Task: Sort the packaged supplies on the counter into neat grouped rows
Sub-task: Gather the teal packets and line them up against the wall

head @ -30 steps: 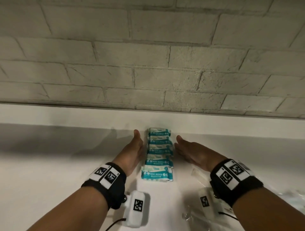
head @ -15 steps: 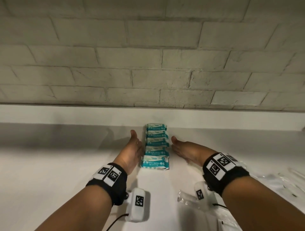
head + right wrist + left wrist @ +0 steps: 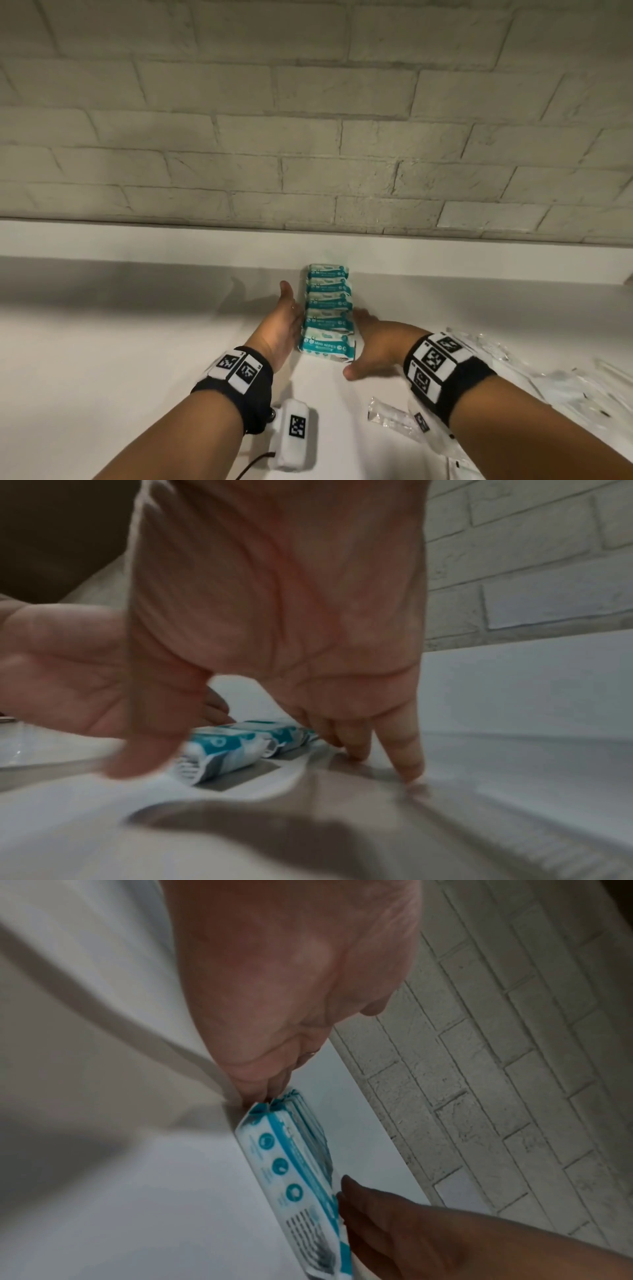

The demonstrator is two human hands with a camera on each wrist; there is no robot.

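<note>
Several teal-and-white mini wipes packs lie in one straight row running away from me to the back ledge of the white counter. My left hand stands on edge, flat against the row's left side, fingers straight. My right hand is palm down at the row's right side, fingers spread, thumb pointing toward me. The left wrist view shows the nearest pack end-on between both hands. In the right wrist view my fingertips touch the counter beside the packs.
Clear plastic-wrapped packets lie near my right wrist, and more clear wrappers are scattered at the right. A grey brick wall rises behind the ledge.
My right hand has drawn back toward me along the row and turned palm down with its thumb out. The left hand stays flat against the row's left side.
</note>
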